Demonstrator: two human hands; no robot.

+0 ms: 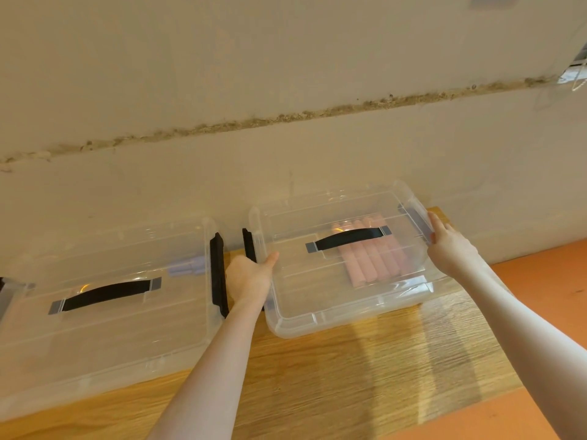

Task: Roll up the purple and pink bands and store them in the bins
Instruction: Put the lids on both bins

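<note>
A: What was the step w/ the right bin (317, 325)?

B: Looked like seating its lid (343, 249). Left hand (251, 277) held the lid's left edge, thumb over the top, fingers prob. curled under – couldn't see them. Right hand (451, 246) gripped the right edge near the far corner, fingers wrapped round the rim.

A: Bands?

B: Pink bands (371, 258) were rolled, lying side by side inside that bin under the lid's black handle (347, 238). Purple bands (185, 268) rolled too, in the left bin (104, 312), far right corner, lid already on.

A: How to do it well?

B: Lid sat tilted, far-right side higher. I'd have lowered it level, lined up corners w/ the bin's rim, then pressed both short edges evenly. Clear plastic flexes, so pressing 1 side only would prob. pop the other up.

A: Anything in the way?

B: Left bin's black latch (217, 274) stood just beside the left hand, and the right bin's own latch (249, 246) was partly behind it – tight gap for knuckles. Both bins sat on a wooden table (349, 376) against the wall (286, 74), so no room to slide back. Orange floor (556, 281) on the right.
</note>
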